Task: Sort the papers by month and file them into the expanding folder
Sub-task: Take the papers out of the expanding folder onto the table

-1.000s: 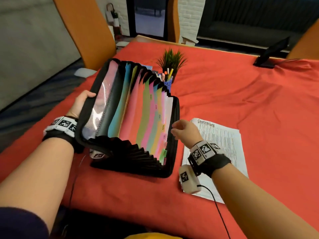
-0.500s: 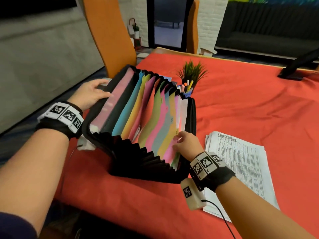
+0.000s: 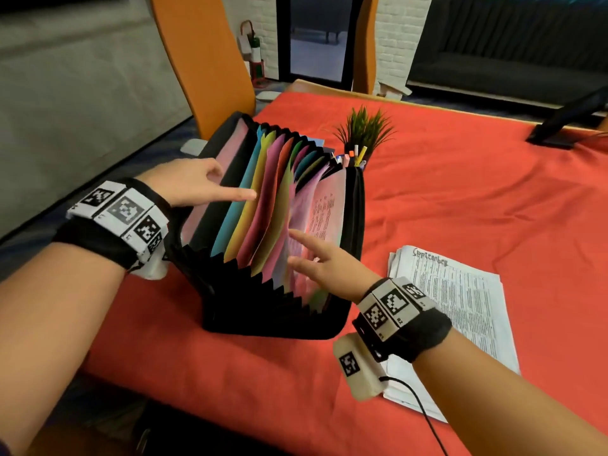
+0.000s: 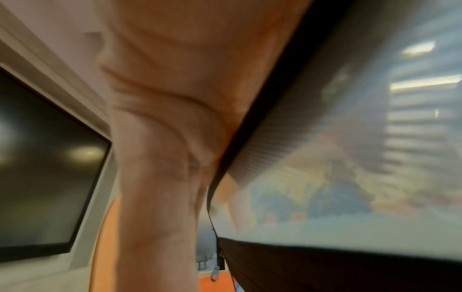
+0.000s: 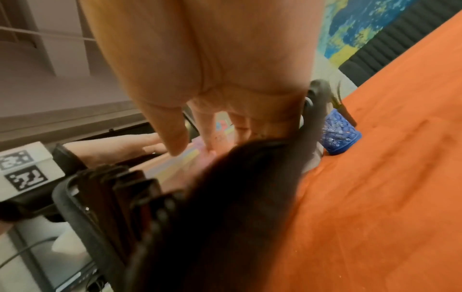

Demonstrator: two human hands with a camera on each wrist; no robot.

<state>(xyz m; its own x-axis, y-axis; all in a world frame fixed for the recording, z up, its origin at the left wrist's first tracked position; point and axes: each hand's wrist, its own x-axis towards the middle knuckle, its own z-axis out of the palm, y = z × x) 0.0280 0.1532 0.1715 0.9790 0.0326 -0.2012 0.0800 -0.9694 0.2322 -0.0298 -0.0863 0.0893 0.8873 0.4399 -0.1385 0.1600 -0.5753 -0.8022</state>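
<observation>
The right hand (image 3: pixel 324 258) reaches into the folder (image 3: pixel 279 225) with straight, spread fingers, its fingertips among the pink dividers near the right end and holding nothing. The left hand (image 3: pixel 194 184) lies against the folder's left wall, forefinger stretched out onto the blue divider, gripping nothing. The folder stands fanned open on the red tablecloth (image 3: pixel 460 192), with a printed sheet (image 3: pixel 325 209) already standing in a pocket by its right wall. A stack of papers (image 3: pixel 460 301) headed September lies flat on the cloth just right of the folder. Behind the folder stand a blue pen cup (image 5: pixel 338 136) and a small green plant (image 3: pixel 365 128).
</observation>
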